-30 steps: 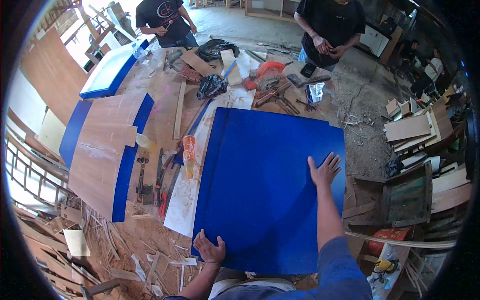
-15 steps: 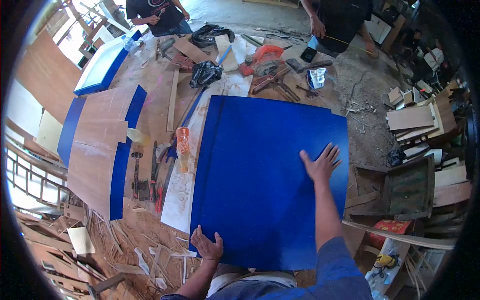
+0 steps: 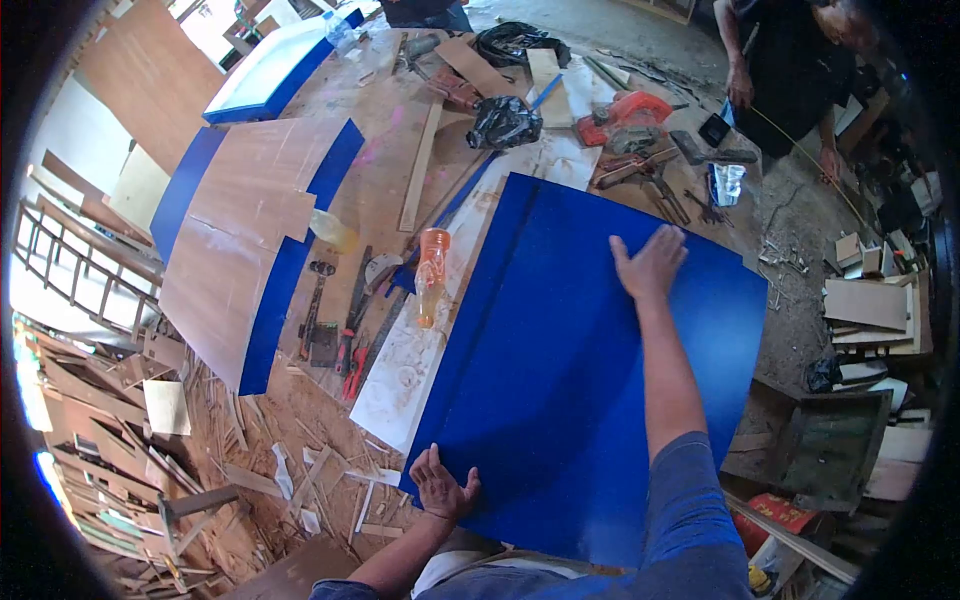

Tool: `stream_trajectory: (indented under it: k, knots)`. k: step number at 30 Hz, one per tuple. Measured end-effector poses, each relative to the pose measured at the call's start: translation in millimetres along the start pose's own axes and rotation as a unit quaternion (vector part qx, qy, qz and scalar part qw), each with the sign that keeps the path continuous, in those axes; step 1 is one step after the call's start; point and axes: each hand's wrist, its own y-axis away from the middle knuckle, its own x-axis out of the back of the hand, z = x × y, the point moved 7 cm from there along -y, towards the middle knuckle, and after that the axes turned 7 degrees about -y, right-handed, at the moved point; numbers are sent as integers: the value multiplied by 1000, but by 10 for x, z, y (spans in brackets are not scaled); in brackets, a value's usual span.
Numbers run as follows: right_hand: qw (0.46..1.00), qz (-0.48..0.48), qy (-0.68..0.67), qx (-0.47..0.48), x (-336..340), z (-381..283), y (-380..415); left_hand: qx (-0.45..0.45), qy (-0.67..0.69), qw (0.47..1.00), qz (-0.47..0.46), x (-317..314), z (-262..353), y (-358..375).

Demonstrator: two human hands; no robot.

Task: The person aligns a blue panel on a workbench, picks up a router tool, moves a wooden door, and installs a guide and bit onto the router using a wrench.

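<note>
Blue panel point(image 3: 590, 370): right hand point(image 3: 648, 265) flat on top, left hand point(image 3: 443, 487) spread at its near edge, neither gripping.

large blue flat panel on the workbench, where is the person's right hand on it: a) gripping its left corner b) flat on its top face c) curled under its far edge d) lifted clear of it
b: the right hand lies palm down, fingers spread, on the top face of the large blue flat panel.

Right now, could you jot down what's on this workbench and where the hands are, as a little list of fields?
Left hand: open, at the near corner of the blue panel
Right hand: flat on the panel's top
Beside panel: orange bottle lying down, hand tools
Far end: black bag, red power tool
Others: a person at the far right
</note>
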Motion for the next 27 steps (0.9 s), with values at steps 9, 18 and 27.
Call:
stream_trajectory:
  k: [9, 18, 27]
  knots:
    - [974, -125, 35, 183, -718, -1900, -39, 6, 2, 1000, 1, -18, -24, 0]
    - [956, -77, -89, 268, -300, -1986, 1236, 34, 36, 999, 14, 9, -25, 6]
    - [924, -175, -127, 316, 210, -1665, 3474, 32, 36, 998, 39, 94, 37, 54]
